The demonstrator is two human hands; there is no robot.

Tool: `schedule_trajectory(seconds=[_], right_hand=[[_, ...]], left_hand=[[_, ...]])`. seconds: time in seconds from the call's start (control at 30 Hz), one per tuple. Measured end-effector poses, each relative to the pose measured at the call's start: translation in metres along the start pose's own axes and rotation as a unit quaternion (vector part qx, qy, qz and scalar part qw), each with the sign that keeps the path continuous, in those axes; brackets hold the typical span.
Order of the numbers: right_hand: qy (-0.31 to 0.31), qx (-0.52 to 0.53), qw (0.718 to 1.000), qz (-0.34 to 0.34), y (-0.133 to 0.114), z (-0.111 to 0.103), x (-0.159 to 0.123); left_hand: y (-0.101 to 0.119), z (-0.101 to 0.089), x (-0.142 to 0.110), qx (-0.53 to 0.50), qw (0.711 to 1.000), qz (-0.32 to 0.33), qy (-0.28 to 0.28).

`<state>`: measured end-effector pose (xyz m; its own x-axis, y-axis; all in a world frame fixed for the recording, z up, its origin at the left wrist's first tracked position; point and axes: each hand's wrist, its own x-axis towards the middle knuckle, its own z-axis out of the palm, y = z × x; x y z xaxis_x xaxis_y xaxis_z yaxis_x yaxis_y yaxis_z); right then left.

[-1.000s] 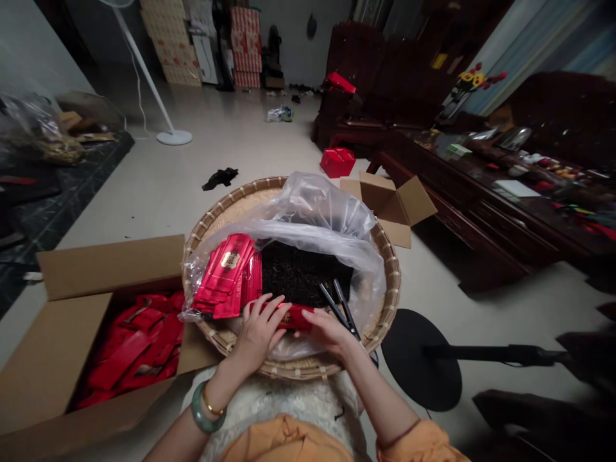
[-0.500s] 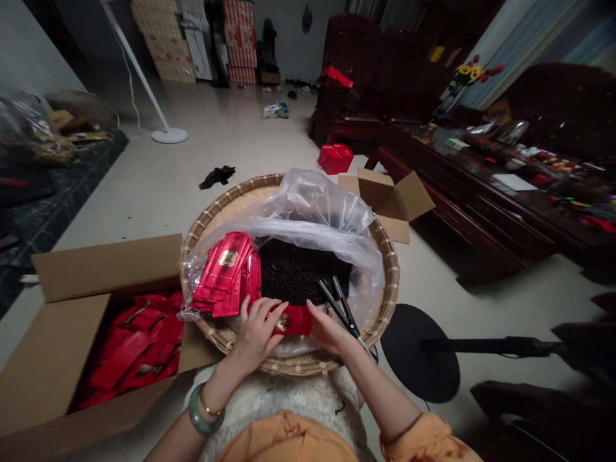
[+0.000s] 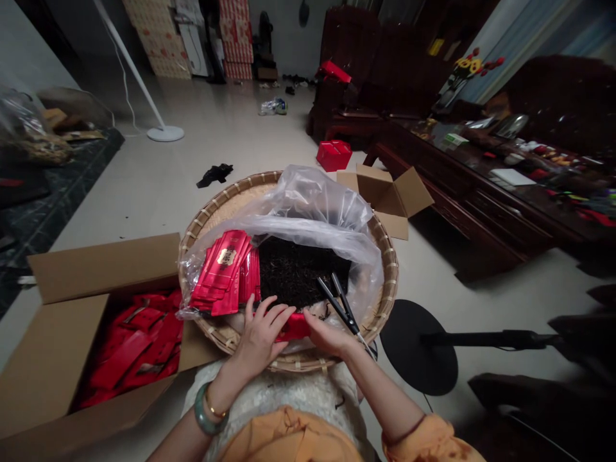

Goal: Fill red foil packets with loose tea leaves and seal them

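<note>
Inspection found your left hand (image 3: 260, 338) and right hand (image 3: 330, 333) at the near side of a round woven bamboo tray (image 3: 231, 189), both on or against one red packet (image 3: 294, 327). Your left fingers (image 3: 272, 308) were spread and curved over the packet; your right fingers (image 3: 315, 327) were extended toward its end. Whether either hand had a firm grip could not be determined. The packet lay at the near edge of a mass of loose dark tea (image 3: 303, 273), inside a clear plastic bag (image 3: 317, 202) lining the tray.

As to progress, one stack of red packets (image 3: 221, 273) sat filled-looking or not, undetermined, at the bag's left, and much tea lay exposed. An open cardboard carton (image 3: 96, 269) at lower left held many more red packets (image 3: 129, 346), too overlapped to count. Also counted: one pair of scissors (image 3: 339, 308), right of your right hand, and a second carton (image 3: 385, 196) beyond the tray.
</note>
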<state>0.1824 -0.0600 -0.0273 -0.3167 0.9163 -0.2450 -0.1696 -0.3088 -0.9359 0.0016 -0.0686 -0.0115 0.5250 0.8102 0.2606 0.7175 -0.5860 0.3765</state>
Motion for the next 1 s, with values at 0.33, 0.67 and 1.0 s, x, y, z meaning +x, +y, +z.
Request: schedule_trajectory(seconds=[0.33,0.67,1.0], right_hand=[[-0.136,0.049,0.989,0.042,-0.043,-0.013,-0.021],[-0.047,-0.355,0.898,0.257,-0.009,-0.059,-0.116],[0.147,-0.332,0.901,0.239,0.101,-0.066,-0.144]], left_hand=[[-0.009,0.013,-0.002,-0.118,0.989,-0.056,0.074],[-0.019,0.018,-0.007,-0.236,0.947,-0.128,0.176],[-0.014,0.016,-0.01,-0.247,0.94,-0.081,0.222]])
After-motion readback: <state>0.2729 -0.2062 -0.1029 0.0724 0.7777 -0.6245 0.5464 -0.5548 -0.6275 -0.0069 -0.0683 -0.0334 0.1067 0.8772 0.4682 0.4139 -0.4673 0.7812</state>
